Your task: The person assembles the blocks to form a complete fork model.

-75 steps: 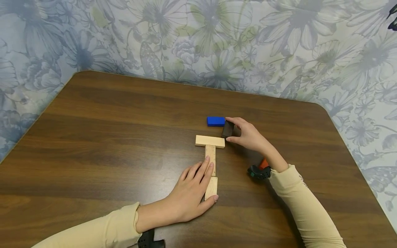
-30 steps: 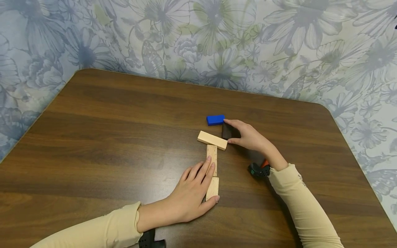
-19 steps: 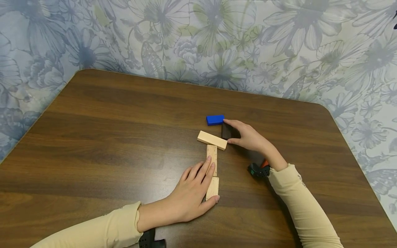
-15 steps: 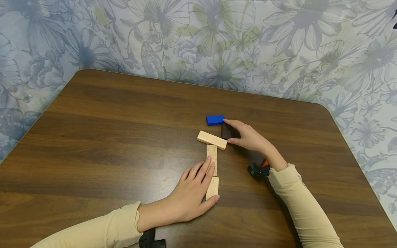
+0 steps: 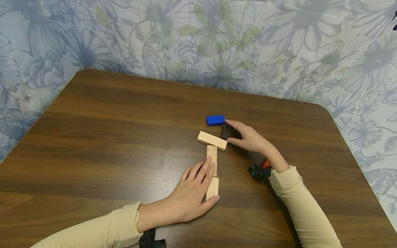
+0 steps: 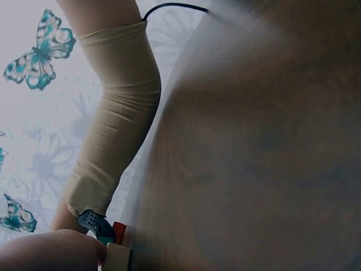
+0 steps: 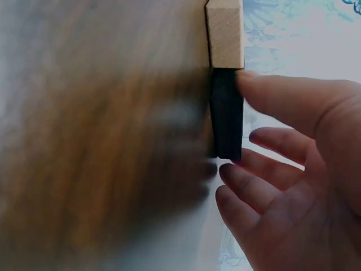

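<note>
My left hand (image 5: 189,196) lies flat with spread fingers over two light wooden blocks set end to end: the farther wooden block (image 5: 212,150) and the nearer wooden block (image 5: 212,187). Across their far end sits a third wooden block (image 5: 212,140), slanted. My right hand (image 5: 249,136) holds a black block (image 5: 226,131) on the table between thumb and fingertip. In the right wrist view the thumb touches the end of the black block (image 7: 228,118) beside a wooden block (image 7: 225,34). A blue block (image 5: 215,120) lies just beyond, close to the right fingertip.
An orange-red block (image 5: 265,164) lies partly hidden behind the right wrist's black camera (image 5: 258,171). The brown wooden table (image 5: 108,144) ends at a wall with flowered paper (image 5: 198,41).
Since the oldest frame the crosswise wooden block has turned, its left end going away and its right end nearer. The blue block has tilted slightly. During the last second almost nothing moves.
</note>
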{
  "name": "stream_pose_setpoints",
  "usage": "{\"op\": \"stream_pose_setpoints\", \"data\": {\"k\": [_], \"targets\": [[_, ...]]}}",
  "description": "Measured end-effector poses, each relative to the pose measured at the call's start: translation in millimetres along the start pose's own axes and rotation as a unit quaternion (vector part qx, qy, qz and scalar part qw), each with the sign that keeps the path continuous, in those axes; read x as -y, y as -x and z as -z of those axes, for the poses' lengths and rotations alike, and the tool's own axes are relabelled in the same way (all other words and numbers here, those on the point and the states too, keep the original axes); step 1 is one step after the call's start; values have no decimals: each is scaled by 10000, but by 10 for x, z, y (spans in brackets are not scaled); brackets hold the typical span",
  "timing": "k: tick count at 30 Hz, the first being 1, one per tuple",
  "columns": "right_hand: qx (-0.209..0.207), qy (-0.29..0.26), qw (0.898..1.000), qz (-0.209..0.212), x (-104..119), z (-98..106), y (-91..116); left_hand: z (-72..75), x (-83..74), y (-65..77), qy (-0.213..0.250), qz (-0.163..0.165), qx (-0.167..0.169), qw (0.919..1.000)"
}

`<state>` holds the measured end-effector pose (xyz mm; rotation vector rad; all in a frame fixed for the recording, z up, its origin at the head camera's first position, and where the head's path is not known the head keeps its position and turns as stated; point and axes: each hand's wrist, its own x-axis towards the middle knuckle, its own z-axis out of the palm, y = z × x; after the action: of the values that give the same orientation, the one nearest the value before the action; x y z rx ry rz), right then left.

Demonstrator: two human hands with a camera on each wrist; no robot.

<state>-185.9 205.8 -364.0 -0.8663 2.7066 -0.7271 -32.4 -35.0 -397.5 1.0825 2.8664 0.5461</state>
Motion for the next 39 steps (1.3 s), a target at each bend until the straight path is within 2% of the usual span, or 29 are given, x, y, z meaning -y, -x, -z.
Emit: {"op": "stream_pose_setpoints", "data": {"k": [5, 13, 17, 39], "targets": [[25, -117, 9998, -179, 10, -12, 30, -14, -5, 7, 26, -10, 13, 10000], [430, -59, 9987, -251, 71, -62, 28, -23, -7, 12, 38, -34, 18, 10000], [418, -5, 9987, -293, 83, -73, 26, -25, -6, 13, 40, -40, 16, 10000], [521, 74, 9986, -7, 33, -29, -19, -8, -13, 4, 75, -16, 58, 10000]]}}
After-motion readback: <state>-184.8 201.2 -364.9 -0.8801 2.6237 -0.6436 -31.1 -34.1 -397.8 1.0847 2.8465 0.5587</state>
